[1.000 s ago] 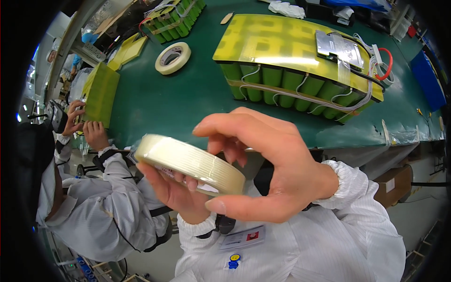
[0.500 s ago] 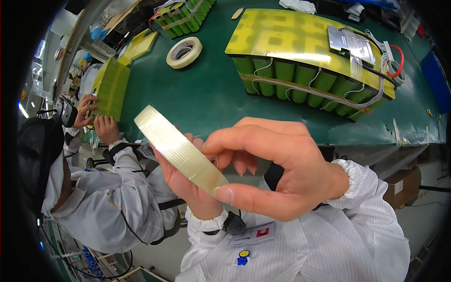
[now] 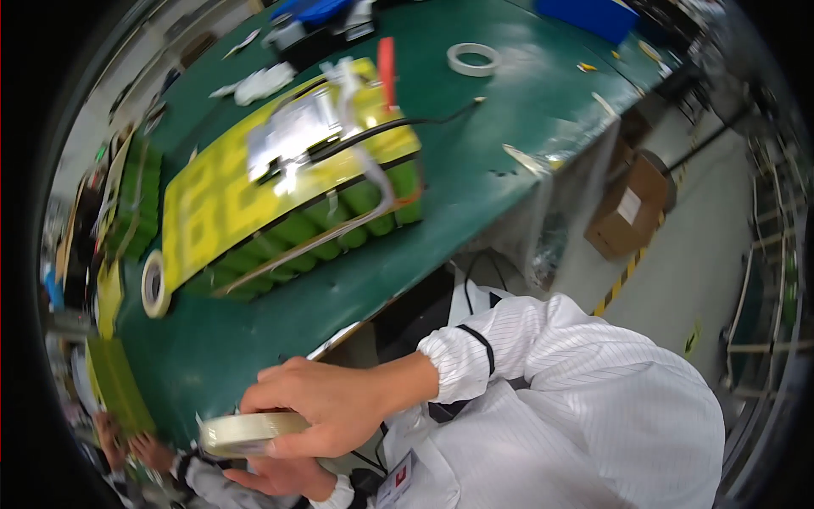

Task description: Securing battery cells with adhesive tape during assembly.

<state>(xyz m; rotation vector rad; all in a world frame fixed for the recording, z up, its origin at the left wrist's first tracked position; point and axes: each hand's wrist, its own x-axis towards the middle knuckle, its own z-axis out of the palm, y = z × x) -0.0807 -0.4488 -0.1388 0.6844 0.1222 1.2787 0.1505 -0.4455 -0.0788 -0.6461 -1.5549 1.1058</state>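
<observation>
A roll of pale, ribbed strapping tape (image 3: 236, 434) sits in my right hand (image 3: 335, 407), the thumb at its lower edge and the fingers over its top and inside. My left hand (image 3: 284, 477) is just below the roll, fingers stretched out and apart; part of it is hidden behind the right hand. Beyond my hands, a large battery pack (image 3: 212, 199) stands on the green table (image 3: 203, 365). Green cylindrical cells show along its side under a yellow cover sheet. On top lie a silver circuit plate (image 3: 292, 136), a black cable and a red lead (image 3: 387, 72).
Another tape roll (image 3: 155, 284) rests against the pack's left end; a white roll (image 3: 473, 60) lies at the back. A second green pack (image 3: 136, 199) stands far left. At lower left a co-worker's hands (image 3: 148, 451) touch a yellow pack (image 3: 120, 386). A cardboard box (image 3: 627, 206) is beside the table.
My view has swung to the right, so the table appears tilted and the pack sits further left. The right hand has closed over the roll; the left has dropped beneath it with fingers extended.
</observation>
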